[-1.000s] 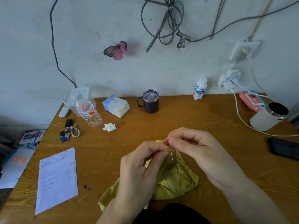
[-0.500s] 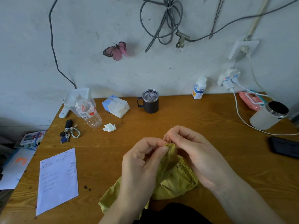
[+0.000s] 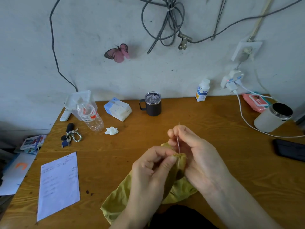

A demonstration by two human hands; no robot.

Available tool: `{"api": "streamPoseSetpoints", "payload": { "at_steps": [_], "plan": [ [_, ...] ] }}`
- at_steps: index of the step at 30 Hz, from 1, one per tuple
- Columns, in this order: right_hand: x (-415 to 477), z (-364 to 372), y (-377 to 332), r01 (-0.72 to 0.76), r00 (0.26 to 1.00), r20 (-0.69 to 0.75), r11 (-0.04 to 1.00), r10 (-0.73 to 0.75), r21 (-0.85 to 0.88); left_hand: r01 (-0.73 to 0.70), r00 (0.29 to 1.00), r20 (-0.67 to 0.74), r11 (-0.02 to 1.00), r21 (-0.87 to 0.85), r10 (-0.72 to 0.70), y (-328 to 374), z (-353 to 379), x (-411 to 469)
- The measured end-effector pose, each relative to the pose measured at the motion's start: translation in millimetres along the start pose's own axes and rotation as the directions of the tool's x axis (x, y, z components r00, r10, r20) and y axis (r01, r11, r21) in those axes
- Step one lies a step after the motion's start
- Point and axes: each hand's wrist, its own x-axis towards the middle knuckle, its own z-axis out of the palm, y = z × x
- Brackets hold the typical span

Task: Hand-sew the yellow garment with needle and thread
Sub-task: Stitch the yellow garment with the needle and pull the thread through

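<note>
The yellow garment point(image 3: 118, 198) lies bunched at the near edge of the wooden worktop point(image 3: 214, 123), at about 6 o'clock in the view, with its upper fold lifted off the wood between the two hands. The left hand point(image 3: 153, 169) has its grip closed on that fold: thumb and forefinger pinch the raised edge of the cloth and the other fingers are curled in under it. The right hand point(image 3: 198, 156), just at 3 o'clock of the left and touching the same fold, has its grip closed on the needle point(image 3: 178, 143), which stands nearly upright. The needle's lower end meets the pinched edge and its upper end shows above the fingertips toward 12 o'clock. The thread is too fine to make out. At 12 o'clock of the hands, near the wall, stands a dark lidded mug point(image 3: 152, 104). Toward 10 o'clock lie a crumpled tissue point(image 3: 111, 131), a tissue pack point(image 3: 118, 109) and a clear plastic bottle point(image 3: 90, 116) on its side, with a bunch of keys point(image 3: 69, 136) further left. A printed sheet of paper point(image 3: 59, 184) lies flat at 9 o'clock. Toward 2 o'clock stand a small white bottle point(image 3: 203, 90) and a white canister point(image 3: 273, 117), and a dark phone point(image 3: 290, 149) lies at 3 o'clock by the worktop's right edge.
</note>
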Motion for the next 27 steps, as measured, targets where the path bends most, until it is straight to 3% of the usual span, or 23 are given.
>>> {"api": "streamPoseSetpoints", "payload": {
  "at_steps": [3,9,14,21,27],
  "plan": [
    [2.7,-1.7,-1.8,-0.028,0.999,-0.019,1.0,0.028,0.013,0.151,0.989,0.013,0.976,-0.157,-0.15,-1.0,-3.5,4.5],
    [12.4,-10.9,-18.1,-0.12,0.992,0.073,0.948,0.103,0.293,0.327,0.943,0.073,0.868,-0.375,-0.324,0.6,-11.1,10.3],
    [25.1,-26.9,-23.2,-0.113,0.993,0.019,0.926,0.114,0.359,0.371,0.927,0.113,0.825,-0.426,-0.358,5.6,-15.2,11.3],
    [43.3,-53.1,-29.0,-0.025,0.989,-0.117,0.873,0.094,0.487,0.365,0.929,0.106,0.837,-0.407,-0.354,9.3,-17.9,12.0],
    [55.8,-65.9,-23.8,-0.032,0.979,-0.153,0.836,0.138,0.547,0.359,0.933,0.115,0.848,-0.391,-0.342,15.4,-17.6,10.1]
  ]
}}
